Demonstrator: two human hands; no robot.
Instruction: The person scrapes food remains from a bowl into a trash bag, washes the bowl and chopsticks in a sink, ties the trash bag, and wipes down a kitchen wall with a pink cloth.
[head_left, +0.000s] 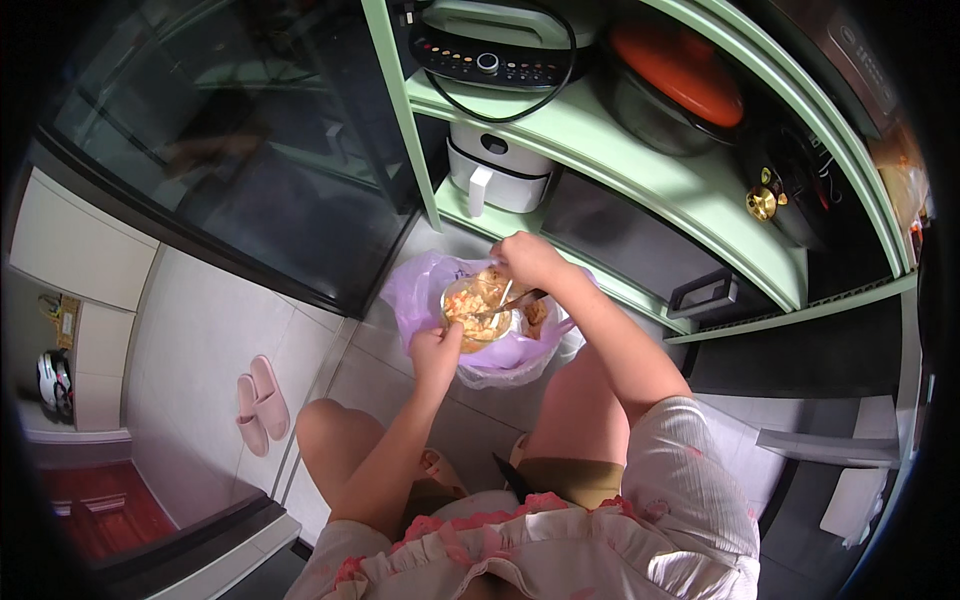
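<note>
My left hand grips the near rim of a clear bowl, its thumb over the edge. Pale, lumpy food with orange bits fills the bowl. Across it lie a metal utensil with a dark handle and a thin white stick. My right hand is bent over the far side of the bowl, fingers curled; what they grip is hidden. Beneath the bowl is a purple plastic bag, opened out inside a bin-like container lined with clear plastic. Browned food scraps lie in the bag.
Ahead stands a green shelf unit with a white air fryer, a countertop cooker and an orange-lidded pot. A dark glass door stands at left. Pink slippers lie on the tiled floor.
</note>
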